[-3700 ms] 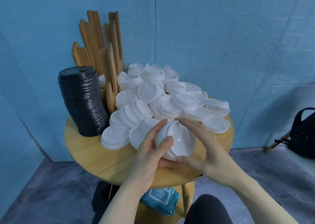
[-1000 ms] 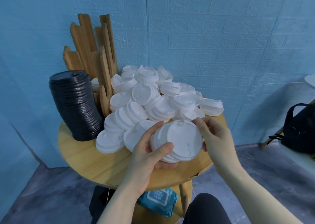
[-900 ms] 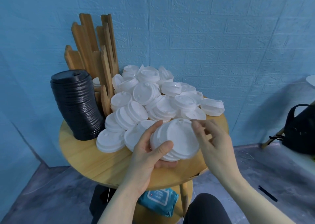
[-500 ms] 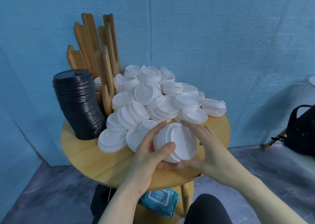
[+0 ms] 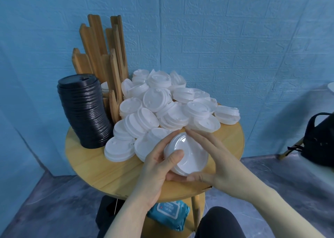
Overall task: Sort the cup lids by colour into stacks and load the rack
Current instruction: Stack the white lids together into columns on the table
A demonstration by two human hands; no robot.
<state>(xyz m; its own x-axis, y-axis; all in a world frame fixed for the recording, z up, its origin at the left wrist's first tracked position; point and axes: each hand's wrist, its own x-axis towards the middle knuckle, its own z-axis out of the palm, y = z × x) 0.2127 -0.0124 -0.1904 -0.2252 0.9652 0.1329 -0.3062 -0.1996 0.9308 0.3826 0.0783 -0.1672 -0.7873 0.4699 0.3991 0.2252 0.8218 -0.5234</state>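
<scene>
We held a small stack of white lids (image 5: 188, 154) on edge between both hands, just above the near part of the round wooden table (image 5: 101, 167); lids nested, flat faces turned toward the camera and tilted. Left hand (image 5: 159, 167) gripped it from the left — thumb curled over the front face, fingers wrapped behind and under the rim. Right hand (image 5: 222, 163) touched it from the right with fingers nearly straight along the top edge, thumb reaching under the bottom edge; it steadied more than clamped, and how firm the contact was we couldn't tell.

Behind the held stack sat the loose pile of white lids (image 5: 168, 107), heaped over the middle and far side of the table; some lay nested in short leaning runs, some singly, 1 group off at the right edge. The black lid stack (image 5: 83, 111) stood tall on the table's left side, leaning slightly, just beside the pile. The wooden rack (image 5: 103, 56) rose at the back left, upright slats of different heights, touching or nearly touching the black stack; 1 white lid showed between its slats — slot count not readable.

Under the table lay a blue wipes packet (image 5: 169, 214); a black bag (image 5: 319, 140) sat at the far right, well apart; blue brick-pattern wall (image 5: 235, 38) behind.
</scene>
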